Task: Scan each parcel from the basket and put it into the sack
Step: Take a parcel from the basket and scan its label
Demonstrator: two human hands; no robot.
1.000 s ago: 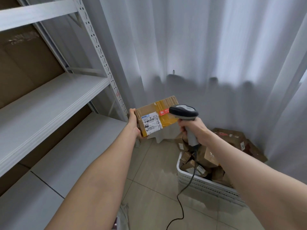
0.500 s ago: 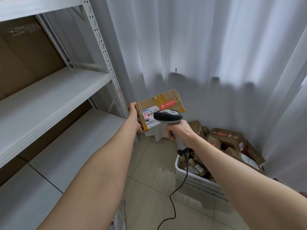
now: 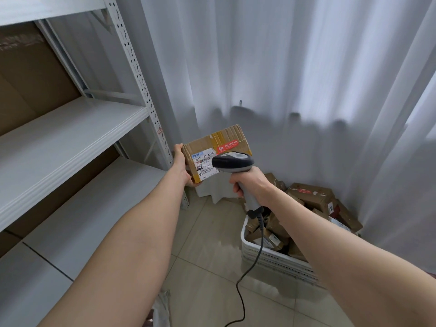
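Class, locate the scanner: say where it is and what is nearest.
In the head view the scanner is near centre, gripped by the right hand, its head in front of the label of the parcel that the left hand holds.

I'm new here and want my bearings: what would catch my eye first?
The left hand holds up a cardboard parcel at centre, and the right hand aims a grey scanner at its label. Lower right, a white basket brims with more parcels.
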